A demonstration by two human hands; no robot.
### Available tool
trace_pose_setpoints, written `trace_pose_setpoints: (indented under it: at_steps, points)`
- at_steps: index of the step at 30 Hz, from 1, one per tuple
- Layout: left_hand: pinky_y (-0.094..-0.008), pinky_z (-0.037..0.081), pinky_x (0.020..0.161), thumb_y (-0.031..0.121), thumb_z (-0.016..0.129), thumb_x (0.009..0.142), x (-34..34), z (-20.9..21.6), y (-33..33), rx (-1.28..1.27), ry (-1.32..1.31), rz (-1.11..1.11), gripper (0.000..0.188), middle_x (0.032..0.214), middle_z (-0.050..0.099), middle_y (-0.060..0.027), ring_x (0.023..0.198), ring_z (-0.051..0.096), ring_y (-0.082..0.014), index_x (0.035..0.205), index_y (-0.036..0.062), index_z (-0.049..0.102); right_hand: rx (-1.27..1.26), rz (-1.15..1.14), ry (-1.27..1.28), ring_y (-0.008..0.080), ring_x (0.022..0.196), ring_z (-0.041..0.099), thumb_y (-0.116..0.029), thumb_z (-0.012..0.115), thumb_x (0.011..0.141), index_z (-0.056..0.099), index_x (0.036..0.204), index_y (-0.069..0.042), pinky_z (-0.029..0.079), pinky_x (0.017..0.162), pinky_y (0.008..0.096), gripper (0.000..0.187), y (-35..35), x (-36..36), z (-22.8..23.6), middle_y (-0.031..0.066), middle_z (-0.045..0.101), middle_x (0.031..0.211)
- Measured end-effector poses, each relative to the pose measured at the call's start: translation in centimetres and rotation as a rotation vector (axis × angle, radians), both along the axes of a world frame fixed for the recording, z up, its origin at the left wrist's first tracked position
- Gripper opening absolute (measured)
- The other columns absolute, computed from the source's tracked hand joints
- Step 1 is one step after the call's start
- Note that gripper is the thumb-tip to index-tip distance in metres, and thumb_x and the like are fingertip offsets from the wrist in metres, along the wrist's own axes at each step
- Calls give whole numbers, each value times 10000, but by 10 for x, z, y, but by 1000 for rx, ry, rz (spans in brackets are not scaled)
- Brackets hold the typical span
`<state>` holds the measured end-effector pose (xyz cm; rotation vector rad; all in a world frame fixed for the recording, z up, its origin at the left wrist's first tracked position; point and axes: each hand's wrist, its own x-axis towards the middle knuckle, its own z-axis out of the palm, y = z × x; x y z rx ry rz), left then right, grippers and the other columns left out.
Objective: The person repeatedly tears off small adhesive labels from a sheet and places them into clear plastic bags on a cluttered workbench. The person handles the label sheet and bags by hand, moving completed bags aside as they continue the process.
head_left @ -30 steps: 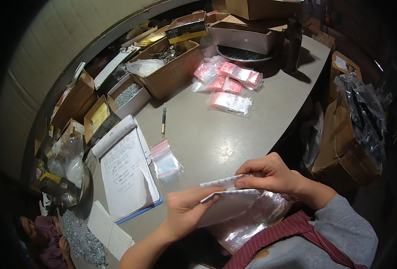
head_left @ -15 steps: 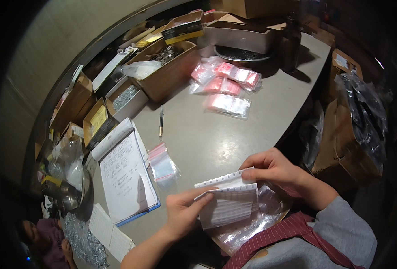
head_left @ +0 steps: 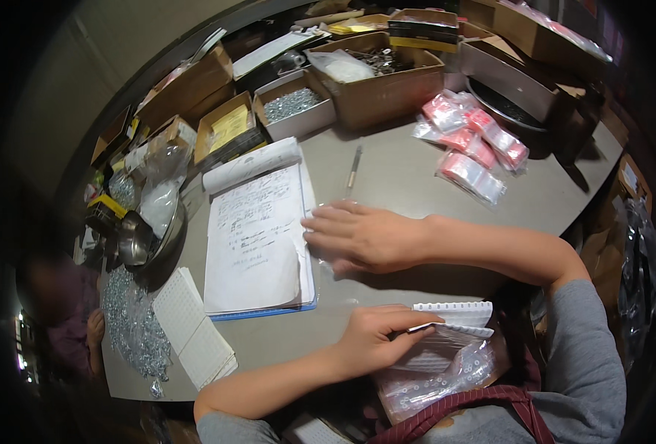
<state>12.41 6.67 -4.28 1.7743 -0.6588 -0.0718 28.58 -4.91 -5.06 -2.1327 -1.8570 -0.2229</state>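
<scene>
My left hand (head_left: pixel 378 337) pinches white folded sheets (head_left: pixel 462 315) with rows of small printed marks along their folds. They stand over a clear plastic bag (head_left: pixel 435 392) with small white rings or printed pieces showing, close to my body. My right hand (head_left: pixel 368 238) stretches across the table, palm down with fingers extended, its fingertips at the right edge of a clipboard pad (head_left: pixel 257 237) covered in handwriting. The small clear zip bags that lay beside the pad are mostly hidden under this hand. A pen (head_left: pixel 354 169) lies just beyond it.
Packs of red-edged zip bags (head_left: pixel 472 144) lie farther right. Cardboard boxes (head_left: pixel 391 92) line the back, one holding metal parts, another small screws (head_left: pixel 291 105). At left are a metal bowl (head_left: pixel 166 240), a heap of small metal parts (head_left: pixel 132 318), printed sheets (head_left: pixel 194 318) and another person's hand (head_left: pixel 95 329).
My right hand has let go of the folded sheets and reached left and forward to the pad's edge. My left hand still holds them. The view has swung left.
</scene>
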Motion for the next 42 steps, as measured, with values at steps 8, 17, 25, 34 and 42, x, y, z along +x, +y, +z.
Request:
trace_pose_setpoints:
  at_steps: [8,17,25,34,42]
  points:
    - [-282,571,744,63,777,905,2,-3,0,-13,-1,-40,211,1003,799,-116,801,740,-152,1115,61,802,-249,31,23,335,1602,128,-626,332,1060,244,1632,-21,74,1295,515,837,-60,16,4,179,211,1711]
    - [-278,571,745,80,778,908,4,1,2,18,67,-10,206,986,797,-117,814,751,-175,1113,63,803,-102,-221,197,381,1525,330,-325,535,1059,419,1553,-29,204,1283,499,587,-120,0,11,194,398,1621]
    - [-272,568,753,123,756,944,4,2,3,-19,191,35,217,1011,796,-119,834,736,-143,1145,46,784,351,-358,580,240,1303,623,158,538,828,658,1339,-18,520,1039,348,553,-161,4,1,147,643,1419]
    - [-263,578,770,38,710,958,7,5,0,45,169,168,166,941,787,-92,844,714,-119,1093,-35,771,216,-325,517,272,1048,632,-84,690,938,639,1131,3,505,907,381,217,-161,-92,65,134,636,1110]
    - [-271,571,755,82,739,944,7,8,2,51,153,184,166,935,786,-103,831,721,-130,1068,-23,775,102,-343,324,342,935,590,-62,744,786,583,1090,-39,495,808,425,345,-140,-115,51,134,571,964]
